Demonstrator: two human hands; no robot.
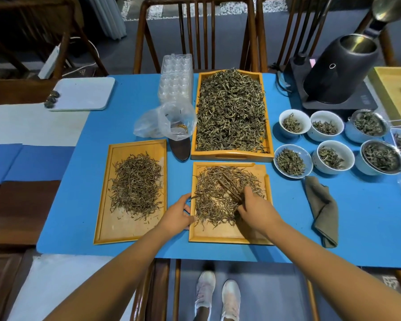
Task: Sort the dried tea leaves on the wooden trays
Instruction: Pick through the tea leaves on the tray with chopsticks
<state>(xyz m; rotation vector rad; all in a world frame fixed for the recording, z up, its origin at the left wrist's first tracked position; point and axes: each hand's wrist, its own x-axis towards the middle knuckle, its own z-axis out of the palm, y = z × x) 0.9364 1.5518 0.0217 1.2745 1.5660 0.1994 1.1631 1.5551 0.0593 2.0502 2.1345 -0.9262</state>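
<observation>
Mid-sort by the look of it. Right hand [256, 208] over the near tray [227, 235] at about 6 o'clock on the blue mat [83, 205], fingers curled round dark wooden tweezers [230, 185], tips buried in the brown tea leaves [214, 200] spread across that tray. Left hand [177, 215] at the tray's 9 o'clock edge, fingers and thumb curled and touching the rim, probably steadying it. Can't tell whether a leaf sits pinched between the tweezer tips, too much clutter there.

Left tray [103, 230], around 8 o'clock, already carrying a tidy heap of similar brown leaves [137, 184], so likely the picked-over pile. Big handled tray [230, 156] at 12 o'clock heaped with greener leaf [230, 112], looks untouched. Rough guess: one batch partly through, plenty left if that big tray counts too.

Over at 2 to 3 o'clock, six bowls [294, 122] with small portions of leaf, a black kettle [340, 70] on its base behind them, grey cloth [322, 209] at 4 o'clock. Plastic bag [164, 121] and clear blister trays [176, 77] near 11 o'clock.

Hard to make out: what exactly separates good leaf from reject. Yellow tray and another dish at the right edge cut off. Dark oval thing under the bag, no idea.
</observation>
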